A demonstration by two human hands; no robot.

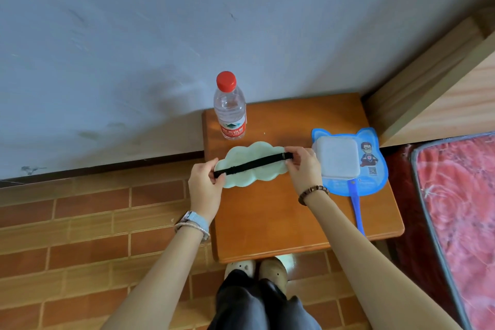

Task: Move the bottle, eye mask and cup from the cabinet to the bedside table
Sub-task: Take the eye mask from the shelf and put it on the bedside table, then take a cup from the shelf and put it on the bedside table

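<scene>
From the head camera, the step in hand is setting down the eye mask, the second of the three things. The bottle already stands upright at the far left corner of the desk, close to the wall. No cup shows anywhere in this view.

The pale green, cloud-shaped eye mask lies flat over the far left part of the desk, just in front of the bottle, with its black strap stretched across the top. Whether it rests on the wood or hangs just above it, I cannot tell. To its right, a white box sits on a blue cat-shaped fan, and the mask's right end comes near both.

The left hand pinches the left end of the strap and the mask's edge, its fingers curled tight together on them. The right hand does the same at the right end, its fingers clamped on the strap near the buckle.

By my judgement the next move calls for both hands to let go once the mask lies settled (clear of the bottle, which could tip), then to go back for the cup.
</scene>
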